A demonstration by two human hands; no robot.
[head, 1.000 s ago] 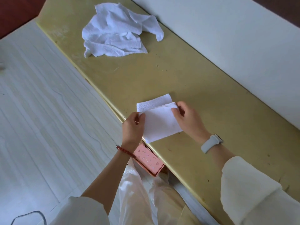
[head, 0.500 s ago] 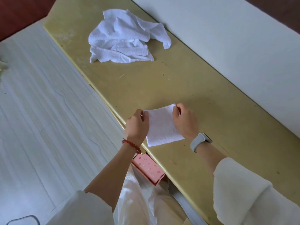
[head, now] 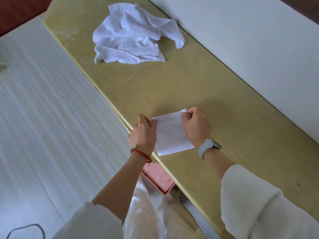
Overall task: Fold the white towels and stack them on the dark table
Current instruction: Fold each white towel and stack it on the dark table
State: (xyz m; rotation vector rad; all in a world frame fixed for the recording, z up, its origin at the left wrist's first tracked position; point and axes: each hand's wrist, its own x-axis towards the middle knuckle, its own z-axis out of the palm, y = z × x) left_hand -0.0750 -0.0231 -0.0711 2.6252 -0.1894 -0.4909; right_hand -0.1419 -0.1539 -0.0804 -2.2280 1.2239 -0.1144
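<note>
A small folded white towel (head: 170, 133) lies flat near the front edge of the yellowish table (head: 224, 121). My left hand (head: 144, 133) pinches its far left corner. My right hand (head: 196, 126) pinches its far right corner, fingers curled over the edge. Farther back on the same table sits a crumpled pile of white towels (head: 133, 35), well apart from both hands.
A pink box (head: 159, 178) sticks out from under the table's front edge, just below my left wrist. A white wall panel (head: 259, 49) runs along the table's far side. Pale wood-grain floor (head: 43, 118) lies to the left.
The near half of the towel has been folded over the far strip, so the towel is now a smaller single rectangle. Both hands stayed at its far corners.
</note>
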